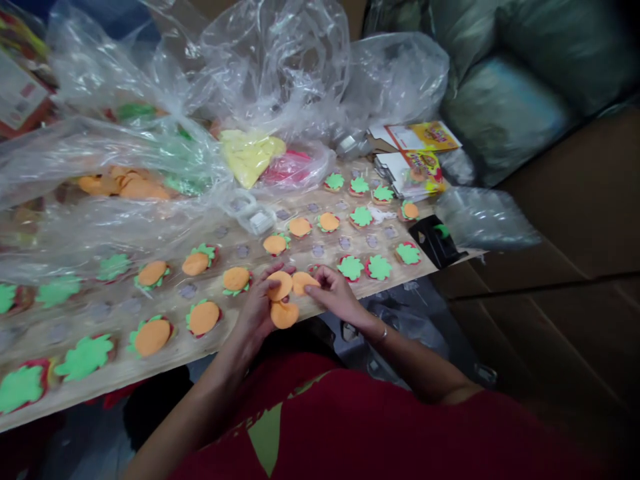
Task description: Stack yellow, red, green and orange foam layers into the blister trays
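At the table's front edge, my left hand [260,303] is closed around orange foam discs [284,315], which fan out from its fingers. My right hand [336,291] pinches another orange disc [303,283] right beside them. Rows of small layered toy-burger stacks lie on the board around both hands. Some are topped with a green leaf-shaped piece [351,268], others with an orange disc [204,317] over the green and red layers. Closest to my left hand is an orange-topped stack [236,280].
Large clear plastic bags [280,60] cover the back, holding orange pieces [135,184], yellow pieces [250,155] and pink pieces [290,167]. Printed cards [420,171] and a black tape dispenser [436,241] sit at the right end. Cardboard boxes [560,267] stand beyond.
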{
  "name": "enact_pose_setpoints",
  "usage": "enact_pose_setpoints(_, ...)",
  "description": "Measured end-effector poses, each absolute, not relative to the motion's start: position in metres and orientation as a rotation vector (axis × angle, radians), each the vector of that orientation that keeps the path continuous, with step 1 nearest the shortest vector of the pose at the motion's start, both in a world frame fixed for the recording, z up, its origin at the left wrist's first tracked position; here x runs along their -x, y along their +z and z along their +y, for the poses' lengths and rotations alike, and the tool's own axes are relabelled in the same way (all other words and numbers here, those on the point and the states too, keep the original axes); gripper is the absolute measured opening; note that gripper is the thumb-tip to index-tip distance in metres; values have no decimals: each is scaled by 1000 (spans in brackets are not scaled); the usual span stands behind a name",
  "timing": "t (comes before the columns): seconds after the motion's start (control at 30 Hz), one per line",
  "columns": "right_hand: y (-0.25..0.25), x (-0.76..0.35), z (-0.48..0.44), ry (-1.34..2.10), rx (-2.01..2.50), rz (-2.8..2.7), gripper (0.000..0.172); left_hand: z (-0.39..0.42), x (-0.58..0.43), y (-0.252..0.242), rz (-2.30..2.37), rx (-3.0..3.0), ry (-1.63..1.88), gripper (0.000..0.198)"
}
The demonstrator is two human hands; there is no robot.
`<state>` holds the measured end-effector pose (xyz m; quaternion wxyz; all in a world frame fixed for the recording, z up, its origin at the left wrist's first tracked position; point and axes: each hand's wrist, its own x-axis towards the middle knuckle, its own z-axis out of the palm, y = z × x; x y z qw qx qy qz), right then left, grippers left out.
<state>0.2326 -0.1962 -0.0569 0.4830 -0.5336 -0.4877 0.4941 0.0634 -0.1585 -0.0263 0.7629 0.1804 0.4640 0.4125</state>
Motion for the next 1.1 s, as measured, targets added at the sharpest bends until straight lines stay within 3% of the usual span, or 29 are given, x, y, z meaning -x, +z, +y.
enact_pose_setpoints(0.13, -60, -287, -193, 1187, 1326, -995, 33, -154, -58, -24, 1078, -325, 874, 45)
enact_pose_setpoints(0.23, -65, -324, -194, 1100, 1449, -1222, 28, -153, -59, -23, 1067, -328, 835, 46)
enact_pose_setpoints(0.43, -71, -324, -197, 476, 1911, -1781, 31, -156, -68, -30, 995, -378, 782, 51)
enact_pose_setpoints(0.57, -66, -306, -202, 150, 1800, -1861, 25, -156, -72, -27, 974, -351, 819, 45)
enact_pose_setpoints(0.73, -59, -262, -216, 102, 1095, -2098, 34, -153, -87, -19, 984, -180, 845, 35)
enact_pose_setpoints(0.83, -57, -237, -222, 184, 853, -2132, 31, -154, -95, -18, 998, -139, 850, 33)
enact_pose_setpoints(1.0, -57, -252, -218, 698, 1219, -1533, 20, -156, -90, -25, 1023, -231, 883, 36)
enact_pose_setpoints(1.1, -59, -302, -215, 646, 1475, -1276, 22, -154, -82, -27, 1051, -248, 866, 35)
